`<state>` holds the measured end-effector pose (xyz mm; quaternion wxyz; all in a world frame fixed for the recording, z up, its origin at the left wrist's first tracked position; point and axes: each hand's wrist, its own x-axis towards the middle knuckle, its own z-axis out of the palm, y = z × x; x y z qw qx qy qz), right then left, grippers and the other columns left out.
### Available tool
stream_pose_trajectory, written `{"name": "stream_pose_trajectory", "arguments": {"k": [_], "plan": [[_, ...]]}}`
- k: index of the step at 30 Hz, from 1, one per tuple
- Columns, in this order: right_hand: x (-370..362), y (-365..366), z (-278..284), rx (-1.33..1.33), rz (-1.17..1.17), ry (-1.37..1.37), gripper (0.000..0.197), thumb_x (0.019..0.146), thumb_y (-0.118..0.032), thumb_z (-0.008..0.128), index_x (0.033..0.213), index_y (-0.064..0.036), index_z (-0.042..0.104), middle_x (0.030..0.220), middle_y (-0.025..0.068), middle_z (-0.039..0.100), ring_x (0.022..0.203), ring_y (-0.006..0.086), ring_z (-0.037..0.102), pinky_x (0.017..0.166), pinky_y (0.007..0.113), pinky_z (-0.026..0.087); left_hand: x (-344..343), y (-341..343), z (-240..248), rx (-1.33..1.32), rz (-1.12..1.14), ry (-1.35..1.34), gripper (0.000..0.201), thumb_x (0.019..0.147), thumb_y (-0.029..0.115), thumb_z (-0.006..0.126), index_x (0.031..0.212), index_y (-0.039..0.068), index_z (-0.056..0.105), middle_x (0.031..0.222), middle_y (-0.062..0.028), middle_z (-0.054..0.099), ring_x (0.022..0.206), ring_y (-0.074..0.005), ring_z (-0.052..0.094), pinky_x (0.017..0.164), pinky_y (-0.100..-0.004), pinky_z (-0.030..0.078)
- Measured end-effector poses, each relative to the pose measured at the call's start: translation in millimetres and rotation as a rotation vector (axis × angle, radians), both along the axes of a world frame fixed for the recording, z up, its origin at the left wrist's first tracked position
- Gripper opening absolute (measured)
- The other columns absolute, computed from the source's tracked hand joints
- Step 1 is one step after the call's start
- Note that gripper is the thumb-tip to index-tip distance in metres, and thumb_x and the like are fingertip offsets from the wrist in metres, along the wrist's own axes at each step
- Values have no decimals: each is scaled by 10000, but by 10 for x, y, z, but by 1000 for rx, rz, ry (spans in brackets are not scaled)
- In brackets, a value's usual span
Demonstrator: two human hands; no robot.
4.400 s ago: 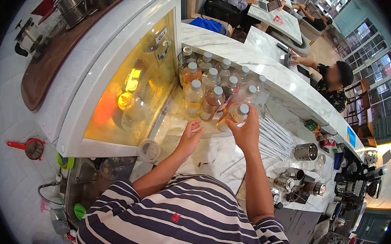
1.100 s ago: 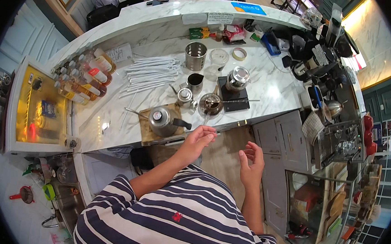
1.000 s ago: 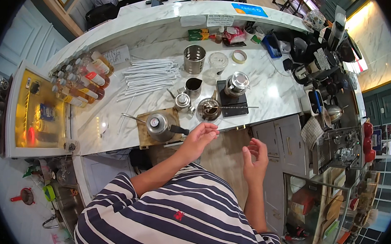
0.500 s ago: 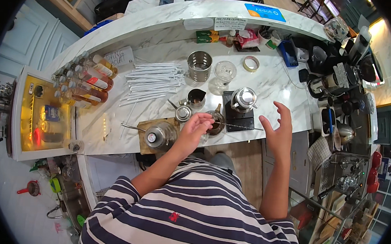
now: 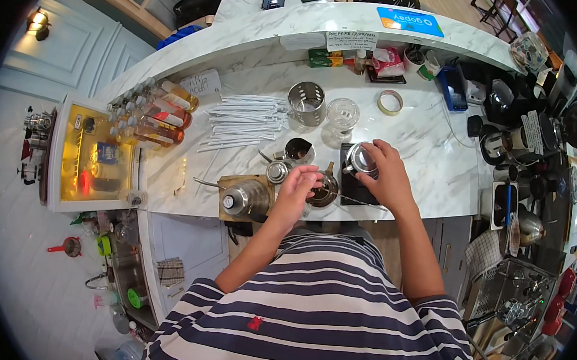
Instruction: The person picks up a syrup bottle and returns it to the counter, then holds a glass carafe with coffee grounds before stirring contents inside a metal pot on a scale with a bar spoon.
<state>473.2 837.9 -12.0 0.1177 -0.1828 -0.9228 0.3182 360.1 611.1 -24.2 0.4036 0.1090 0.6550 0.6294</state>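
Observation:
My left hand (image 5: 296, 192) is closed around a thin twisted bar spoon (image 5: 366, 203), whose shaft points right across the front of a black scale (image 5: 361, 193). On that scale stands a small silver coffee dripper (image 5: 362, 160) with a lid. My right hand (image 5: 388, 175) grips the dripper from the right, thumb and fingers on either side of its top. A round glass pot (image 5: 328, 191) with dark contents sits beside my left hand, partly covered by it. Left of that hand are a small metal pot (image 5: 278, 172) and a larger metal gooseneck kettle (image 5: 239, 200) on a brown cloth (image 5: 261, 186).
Behind my hands stand a dark-filled metal pitcher (image 5: 298, 149), a perforated steel cylinder (image 5: 306, 104) and a clear plastic cup (image 5: 342, 115). White wrapped straws (image 5: 246, 120), bottles (image 5: 166, 114) and a tape roll (image 5: 390, 102) lie around. Coffee equipment (image 5: 505, 145) lines the right.
My right hand has moved left from open air and closed on the dripper. My left hand still holds the bar spoon. The whole view has shifted.

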Motion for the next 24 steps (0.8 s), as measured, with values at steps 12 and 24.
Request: {"name": "stream_pose_trajectory", "arguments": {"k": [12, 24], "plan": [[104, 279, -152, -208, -63, 236, 561, 776, -208, 794, 1301, -116, 618, 1315, 171, 583, 1209, 371, 569, 1029, 436, 456, 458, 25, -103, -77, 187, 84, 342, 1059, 334, 513, 1293, 88, 553, 1235, -78, 659, 1086, -158, 631, 917, -319, 471], [842, 662, -1552, 10, -343, 35, 527, 779, -226, 778, 1281, -141, 643, 1422, 181, 506, 1249, 392, 503, 1013, 493, 440, 747, -14, -519, -80, 556, 34, 238, 1055, 242, 525, 1187, 60, 604, 1077, -68, 701, 970, -142, 665, 817, -284, 490]]}}
